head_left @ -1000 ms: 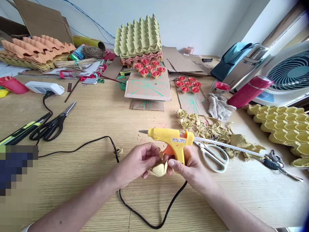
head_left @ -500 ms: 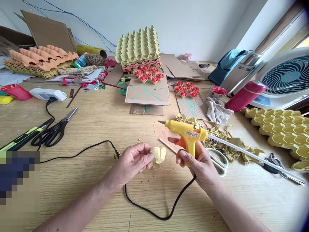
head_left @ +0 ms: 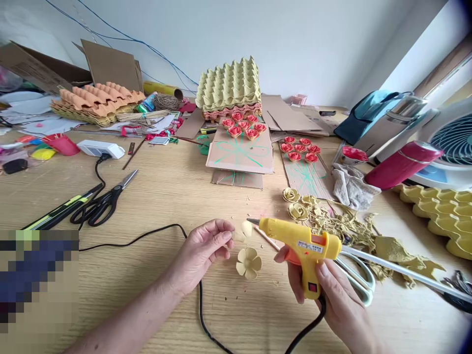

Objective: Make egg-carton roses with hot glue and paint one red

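Bare table (head_left: pixel 177 191) beyond glue gun (head_left: pixel 298 236)

Glue gun (head_left: pixel 300 243): white label on the barrel side carries small print and a red mark, too small to read. No other legible text.

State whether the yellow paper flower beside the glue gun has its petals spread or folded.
Spread: the flower lies flat, petals fanned outward.

My left hand (head_left: pixel 206 248) has dropped the yellow paper flower (head_left: pixel 249 263) onto the table just beside my fingertips and now pinches only a small pale piece (head_left: pixel 245 229), while my right hand (head_left: pixel 334 300) has pulled the glue gun (head_left: pixel 300 242) away from the flower.
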The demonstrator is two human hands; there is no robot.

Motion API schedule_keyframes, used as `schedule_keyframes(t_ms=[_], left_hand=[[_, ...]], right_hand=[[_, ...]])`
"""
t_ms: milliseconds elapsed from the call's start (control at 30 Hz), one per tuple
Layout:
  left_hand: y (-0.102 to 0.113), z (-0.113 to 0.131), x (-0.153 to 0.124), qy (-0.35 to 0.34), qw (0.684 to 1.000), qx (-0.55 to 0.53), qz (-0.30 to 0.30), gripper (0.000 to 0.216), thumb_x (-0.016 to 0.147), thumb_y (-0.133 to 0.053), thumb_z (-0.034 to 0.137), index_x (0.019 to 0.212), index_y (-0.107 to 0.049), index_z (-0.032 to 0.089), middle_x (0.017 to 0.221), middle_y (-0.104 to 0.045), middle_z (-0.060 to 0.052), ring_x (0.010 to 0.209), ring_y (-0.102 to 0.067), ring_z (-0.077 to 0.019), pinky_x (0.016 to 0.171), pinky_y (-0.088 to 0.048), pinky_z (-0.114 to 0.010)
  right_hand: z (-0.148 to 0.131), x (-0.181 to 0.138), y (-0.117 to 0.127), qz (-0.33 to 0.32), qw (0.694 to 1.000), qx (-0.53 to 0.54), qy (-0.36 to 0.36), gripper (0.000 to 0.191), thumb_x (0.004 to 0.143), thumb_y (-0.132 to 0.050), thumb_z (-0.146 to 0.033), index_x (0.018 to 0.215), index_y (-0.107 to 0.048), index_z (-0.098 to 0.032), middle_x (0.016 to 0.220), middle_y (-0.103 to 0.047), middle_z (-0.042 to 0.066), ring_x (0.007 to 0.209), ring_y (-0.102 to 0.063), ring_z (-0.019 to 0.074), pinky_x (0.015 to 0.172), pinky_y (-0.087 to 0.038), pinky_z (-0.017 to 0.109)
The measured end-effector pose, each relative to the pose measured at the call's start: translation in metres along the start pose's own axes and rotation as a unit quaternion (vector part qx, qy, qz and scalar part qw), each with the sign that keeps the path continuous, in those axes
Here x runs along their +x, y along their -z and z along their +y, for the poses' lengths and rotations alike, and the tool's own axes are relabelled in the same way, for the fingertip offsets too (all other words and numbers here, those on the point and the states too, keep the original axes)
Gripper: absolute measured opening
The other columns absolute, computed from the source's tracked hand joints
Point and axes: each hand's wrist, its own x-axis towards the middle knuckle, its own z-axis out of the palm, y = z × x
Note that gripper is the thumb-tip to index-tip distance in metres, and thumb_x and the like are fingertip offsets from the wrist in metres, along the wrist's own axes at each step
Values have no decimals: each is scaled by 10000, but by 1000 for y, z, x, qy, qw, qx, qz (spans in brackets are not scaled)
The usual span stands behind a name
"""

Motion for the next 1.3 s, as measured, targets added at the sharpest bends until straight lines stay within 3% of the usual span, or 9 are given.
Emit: schedule_keyframes(t_ms=[100, 200, 267, 367, 500, 733, 900, 1133, 1300], left_hand=[[3, -2, 3, -17, 999, 44, 17, 309, 768, -892, 386, 835, -681, 169, 678, -647, 27, 619, -583, -91, 586, -517, -189], [6, -1, 3, -118, 968, 219, 27, 138, 910, -722, 307, 881, -660, 187, 727, -641, 16, 608, -585, -115, 561, -508, -227], [7, 2, 1, -227, 896, 382, 8, 67, 942, -633, 193, 976, -691, 198, 874, -683, -24, 736, -635, -157, 654, -545, -278], [7, 4, 1, -336, 756, 558, -62, 304, 953, -531, 65, 1143, -714, 217, 1098, -710, -73, 1027, -640, -235, 924, -543, -397], [8, -1, 11, -331, 706, 614, -121, 322, 998, -494, 76, 1222, -688, 202, 1170, -732, -90, 1085, -617, -266, 973, -518, -437], [8, -5, 16, -333, 734, 583, -99, 197, 995, -535, 116, 950, -704, 206, 975, -725, -73, 971, -651, -242, 874, -514, -372], [5, 4, 7, -312, 798, 515, -19, 146, 959, -580, 130, 905, -696, 201, 896, -714, -38, 799, -650, -176, 718, -478, -285], [3, 15, 1, -150, 951, 270, 10, 150, 889, -731, 313, 831, -698, 178, 731, -634, 8, 670, -532, -134, 633, -422, -261], [3, 17, -1, -38, 992, 118, -12, 341, 802, -844, 459, 884, -709, 156, 746, -607, 5, 634, -470, -103, 549, -345, -229]], right_hand=[[3, -2, -1, -1, 1000, -16, 2, 535, 1058, -384, -635, 1192, -676, -208, 733, -602, 34, 656, -526, 204, 628, -427, 338], [5, -2, -2, 6, 1000, -18, 5, 523, 1069, -372, -613, 1159, -690, -209, 762, -607, 40, 669, -522, 198, 635, -419, 336], [5, -1, -3, 19, 1000, -12, 9, 512, 1074, -372, -597, 1137, -699, -207, 777, -609, 43, 668, -505, 191, 632, -410, 333], [3, 0, -3, 23, 999, 13, 20, 511, 1067, -392, -605, 1136, -703, -205, 780, -621, 48, 647, -484, 187, 616, -402, 339], [0, 1, -3, 4, 999, 24, 24, 518, 1068, -392, -612, 1132, -720, -215, 734, -598, 42, 641, -502, 203, 623, -392, 360], [-1, 1, -4, 20, 999, 14, 27, 515, 1051, -422, -635, 1140, -730, -232, 733, -601, 42, 639, -471, 207, 613, -369, 357], [0, 1, -5, 26, 999, 34, 26, 481, 1061, -422, -612, 1149, -720, -245, 737, -598, 36, 646, -483, 204, 622, -395, 360], [2, 3, -7, 38, 998, 25, 37, 514, 1075, -387, -596, 1096, -734, -216, 681, -573, 28, 625, -474, 196, 601, -365, 352], [9, 4, -7, 50, 998, 22, 41, 462, 1064, -447, -587, 1083, -713, -210, 693, -583, 23, 647, -469, 193, 617, -368, 336]])
